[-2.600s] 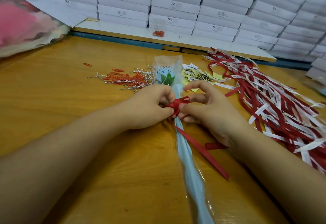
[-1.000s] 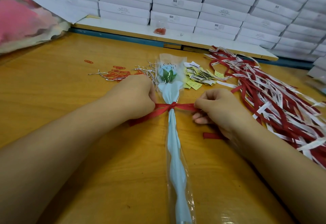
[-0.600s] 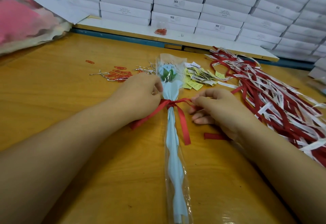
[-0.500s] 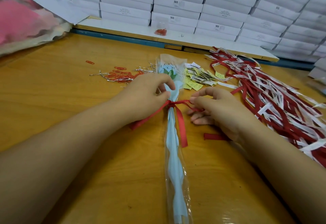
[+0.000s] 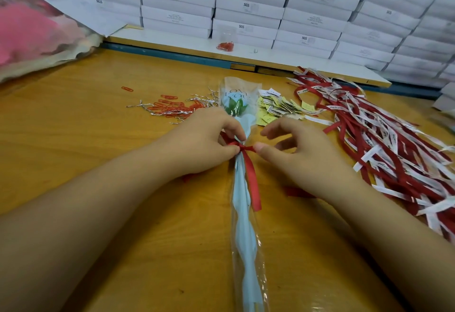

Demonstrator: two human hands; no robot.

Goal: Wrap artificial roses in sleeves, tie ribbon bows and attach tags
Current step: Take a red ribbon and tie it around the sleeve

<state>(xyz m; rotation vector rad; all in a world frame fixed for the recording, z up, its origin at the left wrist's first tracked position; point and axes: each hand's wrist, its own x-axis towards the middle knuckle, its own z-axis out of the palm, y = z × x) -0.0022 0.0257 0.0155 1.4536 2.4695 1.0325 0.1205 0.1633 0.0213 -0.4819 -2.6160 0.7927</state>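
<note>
Red ribbon (image 5: 251,176): knotted round the sleeve (image 5: 243,238) below the rose (image 5: 234,105), one tail trailing near; bow not yet formed.
Position: rose sleeved, lying mid-bench (image 5: 73,139), head far.
Left hand (image 5: 202,144): pinches ribbon left of knot.
Right hand (image 5: 302,154): loosely open, thumb tip touching knot.
Remaining: bow, then one of the tags (image 5: 275,108).

Even, soft light; wide-angle bending at edges, corners perhaps slightly blurred.

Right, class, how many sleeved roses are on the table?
1. The sleeved rose lies between the left hand and right hand, both at its red ribbon. The pink bundle far left may hide more.
</note>
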